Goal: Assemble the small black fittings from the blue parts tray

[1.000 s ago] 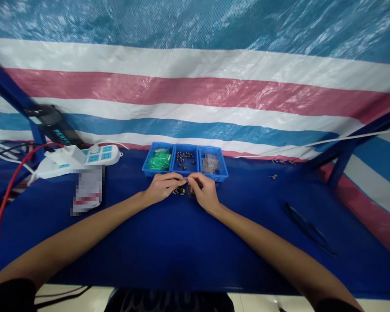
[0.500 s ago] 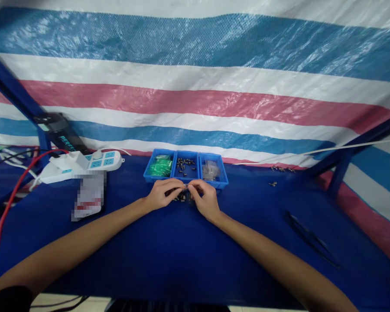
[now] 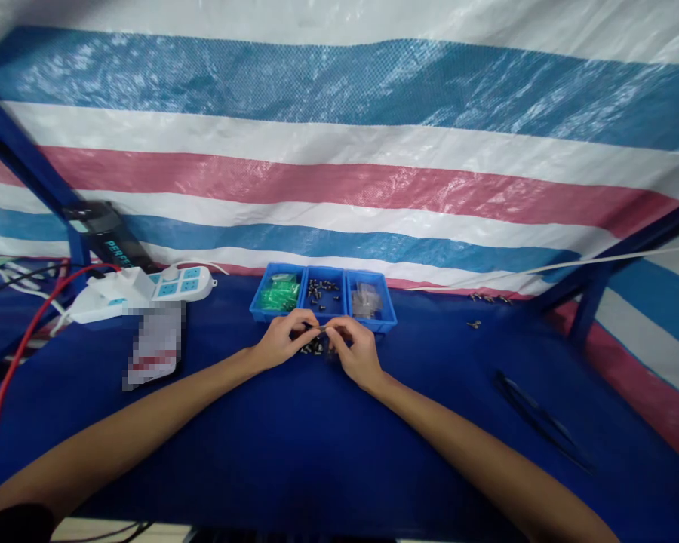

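pinching 1 tiny piece (image 3: 323, 329), perhaps metal, between left hand (image 3: 283, 342) and right hand (image 3: 357, 351) beside dark parts (image 3: 315, 348); calling next for steady control.

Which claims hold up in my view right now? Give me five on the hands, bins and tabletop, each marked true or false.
1. The left hand and right hand meet at a small part. True.
2. The middle blue bin holds small metal pieces. True.
3. The green packets lie in the rightmost blue bin. False: they are in the leftmost blue bin.
4. The power strip is right of the bins. False: it is left of them.
5. The left hand is flat on the tabletop. False: its fingers pinch the small part.
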`<action>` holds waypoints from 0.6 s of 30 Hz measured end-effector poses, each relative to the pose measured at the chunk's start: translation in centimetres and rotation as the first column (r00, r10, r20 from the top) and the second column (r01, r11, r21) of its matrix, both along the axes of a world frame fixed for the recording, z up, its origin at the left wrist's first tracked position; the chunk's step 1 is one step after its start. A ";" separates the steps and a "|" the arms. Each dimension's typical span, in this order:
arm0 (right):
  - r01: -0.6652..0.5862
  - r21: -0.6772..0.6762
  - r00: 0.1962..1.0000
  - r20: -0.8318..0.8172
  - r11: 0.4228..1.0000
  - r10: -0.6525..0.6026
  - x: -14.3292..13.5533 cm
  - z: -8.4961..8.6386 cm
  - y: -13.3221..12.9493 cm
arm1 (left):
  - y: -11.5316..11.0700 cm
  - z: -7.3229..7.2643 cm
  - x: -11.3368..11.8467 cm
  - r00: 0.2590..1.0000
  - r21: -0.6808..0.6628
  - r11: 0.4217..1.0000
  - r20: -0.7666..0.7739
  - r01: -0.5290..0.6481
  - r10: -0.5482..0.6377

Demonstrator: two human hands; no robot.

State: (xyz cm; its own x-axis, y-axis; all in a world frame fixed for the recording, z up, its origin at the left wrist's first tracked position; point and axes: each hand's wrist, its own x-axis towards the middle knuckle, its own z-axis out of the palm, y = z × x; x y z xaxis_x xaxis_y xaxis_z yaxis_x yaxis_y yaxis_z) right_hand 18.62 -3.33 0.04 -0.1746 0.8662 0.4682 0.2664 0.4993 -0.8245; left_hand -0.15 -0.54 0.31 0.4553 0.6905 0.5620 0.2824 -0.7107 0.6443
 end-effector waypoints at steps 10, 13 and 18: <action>0.008 0.012 1.000 0.010 1.000 -0.009 0.0 -0.1 0.2 | 0.3 -0.4 -0.1 1.000 0.060 0.998 -0.017 0.026 -0.025; 0.020 0.016 1.000 0.013 1.000 -0.020 0.0 0.0 0.3 | 0.4 -0.6 -0.1 0.999 0.088 0.996 0.010 0.032 -0.033; -0.015 -0.004 0.999 0.037 1.000 0.016 0.0 0.1 0.3 | 0.3 -0.6 -0.2 1.000 0.125 0.992 0.010 0.004 -0.005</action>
